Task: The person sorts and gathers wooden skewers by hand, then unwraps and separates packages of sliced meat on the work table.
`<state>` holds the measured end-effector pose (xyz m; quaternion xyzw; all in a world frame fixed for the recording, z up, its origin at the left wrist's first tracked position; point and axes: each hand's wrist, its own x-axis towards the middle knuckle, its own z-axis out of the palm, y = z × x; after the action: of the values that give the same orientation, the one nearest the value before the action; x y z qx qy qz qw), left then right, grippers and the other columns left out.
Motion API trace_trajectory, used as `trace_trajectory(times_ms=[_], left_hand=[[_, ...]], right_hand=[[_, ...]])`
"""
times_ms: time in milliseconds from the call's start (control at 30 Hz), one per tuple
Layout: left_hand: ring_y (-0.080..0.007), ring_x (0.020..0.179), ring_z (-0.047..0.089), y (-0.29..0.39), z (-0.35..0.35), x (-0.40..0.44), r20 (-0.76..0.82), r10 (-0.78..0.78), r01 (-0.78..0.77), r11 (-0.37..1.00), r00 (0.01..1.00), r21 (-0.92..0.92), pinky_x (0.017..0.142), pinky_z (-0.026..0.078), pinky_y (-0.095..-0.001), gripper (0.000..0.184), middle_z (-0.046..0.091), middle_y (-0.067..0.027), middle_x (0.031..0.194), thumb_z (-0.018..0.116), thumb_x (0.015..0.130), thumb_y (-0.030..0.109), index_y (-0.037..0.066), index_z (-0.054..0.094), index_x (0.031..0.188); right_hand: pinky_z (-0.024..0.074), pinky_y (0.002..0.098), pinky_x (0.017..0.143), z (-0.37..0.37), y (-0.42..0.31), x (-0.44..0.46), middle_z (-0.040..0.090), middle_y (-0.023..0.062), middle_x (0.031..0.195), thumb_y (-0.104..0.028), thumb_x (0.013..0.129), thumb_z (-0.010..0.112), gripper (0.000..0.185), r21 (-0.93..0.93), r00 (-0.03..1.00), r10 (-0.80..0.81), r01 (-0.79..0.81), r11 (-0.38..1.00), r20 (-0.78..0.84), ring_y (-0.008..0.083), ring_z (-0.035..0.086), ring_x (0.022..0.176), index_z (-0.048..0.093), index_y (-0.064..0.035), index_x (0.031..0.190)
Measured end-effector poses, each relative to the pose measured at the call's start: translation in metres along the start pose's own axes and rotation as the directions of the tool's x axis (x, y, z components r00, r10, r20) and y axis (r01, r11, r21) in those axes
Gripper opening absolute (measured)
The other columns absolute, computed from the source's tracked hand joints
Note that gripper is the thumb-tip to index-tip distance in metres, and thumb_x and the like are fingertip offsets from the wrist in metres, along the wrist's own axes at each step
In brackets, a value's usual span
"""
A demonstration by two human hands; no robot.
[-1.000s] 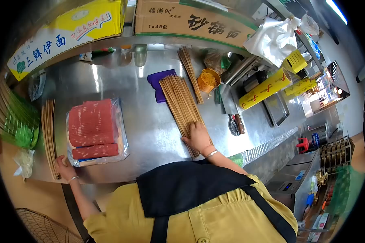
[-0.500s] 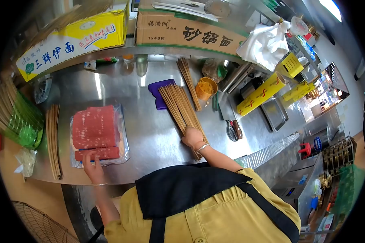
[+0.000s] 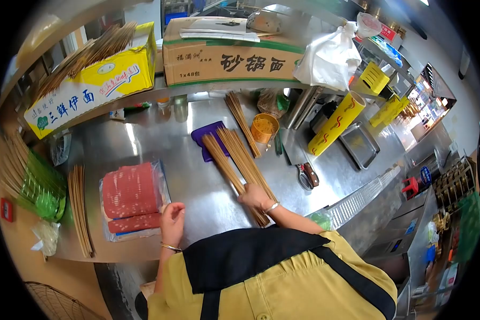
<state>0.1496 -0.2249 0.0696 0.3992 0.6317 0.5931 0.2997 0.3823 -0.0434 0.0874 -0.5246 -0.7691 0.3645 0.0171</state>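
My right hand (image 3: 254, 197) is wrapped around the near part of a bundle of bamboo skewers (image 3: 224, 164), split off at the left from a larger bundle (image 3: 248, 160) beside it. Their far ends lie by a purple bag or cloth (image 3: 200, 133). My left hand (image 3: 172, 217) is raised just right of the meat, its fingers curled together with nothing visible in them. The red sliced meat (image 3: 130, 191) lies in a block on plastic film, with a separate strip (image 3: 136, 222) along its near side.
More skewers (image 3: 79, 210) lie at the left, beside a green basket (image 3: 42, 186) of skewers. An orange cup (image 3: 265, 129), scissors (image 3: 304, 176), a yellow roll (image 3: 336, 124) and a metal tray (image 3: 360, 144) stand or lie at the right. Cartons (image 3: 232, 61) sit on the shelf above.
My left hand has left the meat strip and moved right, its fingers curling. The skewers under my right hand have parted into two bundles. The view has tilted up slightly.
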Motion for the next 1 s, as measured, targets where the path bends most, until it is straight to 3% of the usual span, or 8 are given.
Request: trace_trajectory(times_ms=[167, 233, 333, 433, 500, 533, 700, 1000], left_hand=[[-0.0199, 0.107, 0.052, 0.034, 0.042, 0.011, 0.298, -0.127, 0.257, 0.854, 0.946, -0.452, 0.093, 0.043, -0.0331, 0.042, 0.053, -0.0137, 0.115, 0.060, 0.085, 0.007, 0.002, 0.042, 0.123], [-0.0185, 0.095, 0.056, 0.074, 0.063, 0.020, 0.389, -0.168, 0.422, 0.435, 0.906, -0.795, 0.089, 0.045, -0.0338, 0.037, 0.058, -0.0100, 0.099, 0.058, 0.087, 0.008, 0.002, 0.045, 0.121], [-0.0144, 0.075, 0.056, 0.068, 0.076, 0.041, 0.375, 0.082, 0.283, 0.514, 0.924, -0.810, 0.080, 0.047, -0.0316, 0.026, 0.055, -0.0038, 0.077, 0.056, 0.088, 0.010, 0.003, 0.049, 0.113], [-0.0105, 0.058, 0.048, 0.095, 0.070, 0.040, 0.231, 0.095, 0.109, 0.673, 0.968, -0.731, 0.071, 0.048, -0.0296, 0.015, 0.045, 0.0010, 0.062, 0.056, 0.088, 0.009, 0.003, 0.053, 0.101], [-0.0095, 0.054, 0.046, 0.111, 0.053, 0.037, 0.176, 0.051, 0.076, 0.760, 0.983, -0.645, 0.060, 0.044, -0.0263, 0.005, 0.043, 0.0016, 0.060, 0.058, 0.087, 0.007, 0.004, 0.054, 0.088], [-0.0093, 0.053, 0.045, 0.112, 0.044, 0.035, 0.198, 0.026, 0.103, 0.784, 0.980, -0.612, 0.057, 0.043, -0.0251, 0.004, 0.043, 0.0020, 0.059, 0.058, 0.086, 0.007, 0.004, 0.055, 0.086], [-0.0099, 0.056, 0.050, 0.093, 0.042, 0.015, 0.164, 0.013, 0.026, 0.972, 0.986, -0.233, 0.051, 0.039, -0.0212, 0.005, 0.052, -0.0032, 0.060, 0.058, 0.084, 0.005, 0.003, 0.054, 0.081], [-0.0109, 0.060, 0.056, 0.099, 0.042, -0.001, 0.296, 0.148, -0.149, 0.989, 0.944, -0.019, 0.056, 0.046, -0.0238, 0.010, 0.061, -0.0051, 0.074, 0.060, 0.086, 0.008, 0.004, 0.059, 0.094]], right_hand=[[0.0458, 0.0328, 0.064, 0.003, -0.020, -0.037, 0.059, 0.0099, 0.071, -0.018, 0.072, 0.062, 0.026, 0.248, 0.929, -0.369, 0.353, 0.902, 0.023, 0.0178, 0.056, 0.067, 0.056, 0.0013, 0.088], [0.0457, 0.0325, 0.065, 0.007, -0.038, -0.049, 0.058, 0.0093, 0.071, -0.018, 0.073, 0.063, 0.026, 0.180, 0.892, -0.444, 0.424, 0.887, 0.086, 0.0170, 0.056, 0.068, 0.055, 0.0010, 0.090], [0.0457, 0.0325, 0.067, 0.005, -0.047, -0.054, 0.057, 0.0086, 0.072, -0.019, 0.077, 0.064, 0.026, 0.232, 0.830, -0.530, 0.488, 0.841, 0.176, 0.0166, 0.054, 0.069, 0.054, 0.0001, 0.091], [0.0444, 0.0311, 0.075, -0.019, -0.044, -0.049, 0.058, 0.0152, 0.088, -0.037, 0.078, 0.068, 0.046, 0.480, 0.763, -0.580, 0.410, 0.776, 0.286, 0.0209, 0.056, 0.084, 0.054, 0.0007, 0.100], [0.0430, 0.0324, 0.082, -0.013, -0.013, -0.026, 0.055, 0.0139, 0.103, -0.035, 0.078, 0.069, 0.049, 0.396, 0.867, -0.493, 0.479, 0.783, -0.073, 0.0222, 0.053, 0.097, 0.052, -0.0018, 0.110], [0.0430, 0.0375, 0.085, -0.017, 0.001, -0.013, 0.054, 0.0174, 0.105, -0.038, 0.074, 0.070, 0.052, 0.096, 0.844, -0.460, 0.501, 0.860, -0.277, 0.0287, 0.053, 0.099, 0.053, -0.0014, 0.108], [0.0468, 0.0438, 0.079, -0.002, 0.040, 0.011, 0.053, 0.0235, 0.097, -0.019, 0.071, 0.061, 0.034, -0.367, 0.883, -0.083, -0.105, 0.924, -0.461, 0.0363, 0.053, 0.094, 0.056, 0.0029, 0.096], [0.0517, 0.0392, 0.068, -0.006, 0.044, 0.048, 0.066, 0.0173, 0.086, -0.009, 0.073, 0.056, 0.018, -0.291, 0.922, 0.045, -0.168, 0.942, -0.384, 0.0297, 0.065, 0.081, 0.064, -0.0025, 0.087]])
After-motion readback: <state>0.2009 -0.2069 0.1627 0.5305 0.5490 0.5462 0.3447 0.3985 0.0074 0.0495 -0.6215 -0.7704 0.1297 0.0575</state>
